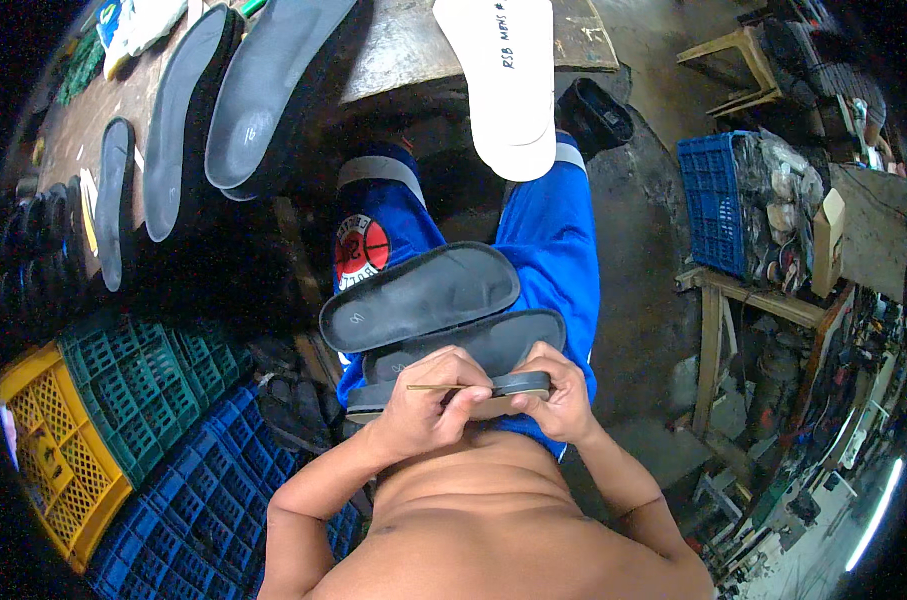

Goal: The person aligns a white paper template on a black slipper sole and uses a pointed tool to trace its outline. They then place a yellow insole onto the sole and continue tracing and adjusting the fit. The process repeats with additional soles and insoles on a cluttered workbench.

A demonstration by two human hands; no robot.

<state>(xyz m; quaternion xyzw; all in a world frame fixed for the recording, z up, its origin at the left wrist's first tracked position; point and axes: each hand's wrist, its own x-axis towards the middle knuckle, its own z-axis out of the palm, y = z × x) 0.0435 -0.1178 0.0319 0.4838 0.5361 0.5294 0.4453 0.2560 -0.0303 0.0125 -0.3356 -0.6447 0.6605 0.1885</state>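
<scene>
At lower centre of the frame, the right hand (561, 396) clasps a dark sole (522, 383); the left hand (425, 402) pinches a thin rod (429, 387). Light, even pressure along the edge probably serves best.

I sit in a small footwear workshop. Black footbeds (423, 295) lie across my lap, and larger black soles (278, 90) rest at the worn worktable (398, 60) ahead, near a white insole-shaped piece (498, 95) marked by hand. Yellow (58, 460) and green plastic crates (143, 390) stand at my left; a blue crate (710, 205) sits on a rough wooden stand (758, 297) at my right, amid clutter.
</scene>
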